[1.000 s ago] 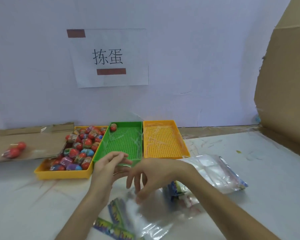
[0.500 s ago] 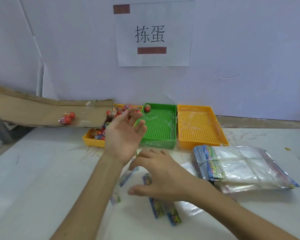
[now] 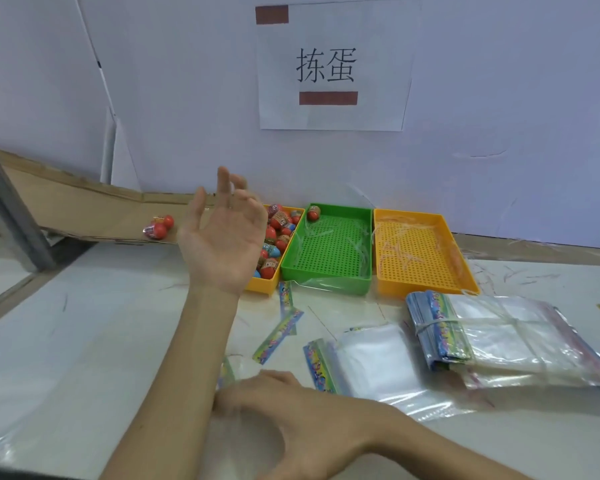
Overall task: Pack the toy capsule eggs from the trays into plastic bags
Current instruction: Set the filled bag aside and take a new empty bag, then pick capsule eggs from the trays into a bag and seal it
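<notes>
Holds the left hand (image 3: 222, 240) up over the worktop (image 3: 84, 323), palm toward the camera, fingers (image 3: 222, 181) apart and loosely bent, gripping nothing; hides with it the left part of the yellow tray (image 3: 262, 287); rests the right hand (image 3: 291, 420) low by the near edge, fingers (image 3: 274, 379) spread and blurred over a clear plastic bag (image 3: 243, 367), touching it or just above it, cannot tell which.

Piled in the yellow tray, against the wall: toy capsule eggs (image 3: 278, 223), mostly red with some blue; just beside it, touching, a green tray (image 3: 326, 282) with a single egg (image 3: 313, 213) in its far left corner; next along to the right, an orange tray (image 3: 426, 282).

Near the trays, on the worktop: loose bags (image 3: 371, 362) with bright printed header strips, lying flat; right of them, a banded bundle of bags (image 3: 482, 334); far left, on a strip of cardboard (image 3: 84, 213), a small pack of red eggs (image 3: 158, 228); on the wall, a paper sign (image 3: 333, 64).
</notes>
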Available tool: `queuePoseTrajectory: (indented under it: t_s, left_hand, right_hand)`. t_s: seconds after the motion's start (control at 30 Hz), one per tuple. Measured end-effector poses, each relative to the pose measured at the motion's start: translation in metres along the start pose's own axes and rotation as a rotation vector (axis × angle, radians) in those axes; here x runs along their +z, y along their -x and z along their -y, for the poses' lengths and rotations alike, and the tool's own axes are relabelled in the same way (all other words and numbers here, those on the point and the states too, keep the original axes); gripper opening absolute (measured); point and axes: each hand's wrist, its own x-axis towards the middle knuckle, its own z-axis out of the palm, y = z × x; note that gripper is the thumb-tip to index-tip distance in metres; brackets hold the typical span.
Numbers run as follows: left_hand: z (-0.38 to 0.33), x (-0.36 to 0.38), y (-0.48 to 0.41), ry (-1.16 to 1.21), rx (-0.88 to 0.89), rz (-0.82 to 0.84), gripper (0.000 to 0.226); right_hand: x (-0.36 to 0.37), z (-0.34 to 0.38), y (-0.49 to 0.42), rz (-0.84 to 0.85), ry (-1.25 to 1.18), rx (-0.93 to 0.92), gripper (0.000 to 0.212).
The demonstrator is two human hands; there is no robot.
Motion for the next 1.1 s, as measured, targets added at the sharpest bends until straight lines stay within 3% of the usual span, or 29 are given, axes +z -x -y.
queuePoseTrajectory:
  t_s: [0.07, 0.2, 0.37, 0.5, 0.57, 0.63, 0.7, 0.8, 0.93, 1.1]
  left_hand:
    - [-0.004, 0.004, -0.001, -0.017, 0.037, 0.015, 0.031]
    - [-0.002, 0.016, -0.004, -0.147, 0.068, 0.041, 0.028]
    - [-0.009, 0.034, -0.002, -0.373, 0.139, -0.001, 0.024]
    - [0.001, 0.029, 0.015, -1.158, 0.169, -0.342, 0.021]
    - [0.013, 0.021, 0.035, -1.333, 0.044, -0.443, 0.04]
    - [0.025, 0.014, 0.057, -1.366, -0.113, -0.436, 0.062]
    - [0.037, 0.006, 0.075, -1.388, -0.165, -0.372, 0.052]
    - [0.053, -0.002, 0.088, -1.354, -0.013, -0.381, 0.013]
    - [0.067, -0.009, 0.098, -1.28, 0.17, -0.539, 0.015]
    - [0.069, -0.01, 0.1, -1.182, 0.19, -0.603, 0.014]
  right_hand:
    - [0.002, 0.003, -0.002, -0.028, -0.114, 0.048, 0.064]
    - [0.011, -0.005, -0.015, -0.355, -0.118, 0.064, 0.015]
    - [-0.033, -0.021, -0.005, -0.781, -0.519, 0.123, 0.022]
    - [-0.072, -0.034, 0.016, -0.961, -0.734, 0.182, 0.03]
    - [-0.079, -0.037, 0.018, -0.985, -0.805, 0.156, 0.031]
    - [-0.081, -0.037, 0.018, -0.998, -0.815, 0.123, 0.032]
    - [-0.083, -0.037, 0.019, -0.997, -0.777, 0.111, 0.035]
    - [-0.083, -0.035, 0.022, -0.985, -0.705, 0.126, 0.039]
    - [-0.086, -0.034, 0.024, -1.02, -0.71, 0.104, 0.014]
    - [-0.089, -0.038, 0.028, -1.099, -0.674, 0.101, 0.01]
